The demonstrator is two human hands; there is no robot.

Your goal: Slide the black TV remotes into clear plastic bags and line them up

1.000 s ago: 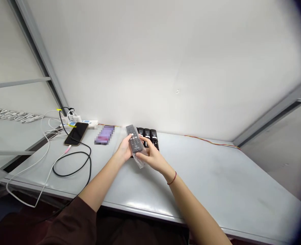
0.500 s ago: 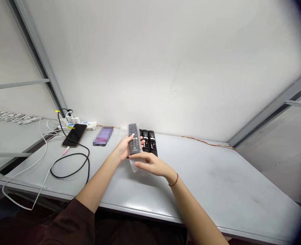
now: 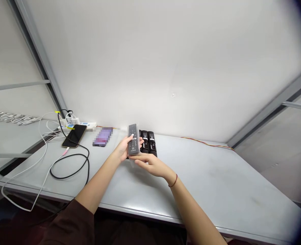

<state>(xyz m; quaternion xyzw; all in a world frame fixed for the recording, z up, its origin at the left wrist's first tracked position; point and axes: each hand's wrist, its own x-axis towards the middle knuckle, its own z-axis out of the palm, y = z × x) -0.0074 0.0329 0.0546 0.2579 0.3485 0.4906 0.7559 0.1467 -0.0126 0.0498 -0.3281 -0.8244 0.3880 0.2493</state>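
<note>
A dark remote control in a clear plastic sleeve is gripped by my left hand, thumb on its buttons and fingers around its far side. The remote stands tilted above the table with its buttons toward me. At its lower end, my right hand presses its outstretched fingers against the sleeve's bottom, where the loose plastic folds under. Behind the remote, several black remotes lie face down in a row with battery bays exposed; the leftmost is partly hidden.
A charging phone lies left on the table, beside a second phone with a blurred screen. A white power strip sits behind them. Black and white cables loop across the left side. Thin wires run along the wall.
The loose end of the plastic sleeve, which hung below the remote, is now folded under by my right hand. The remote's lower end tips slightly to the left.
</note>
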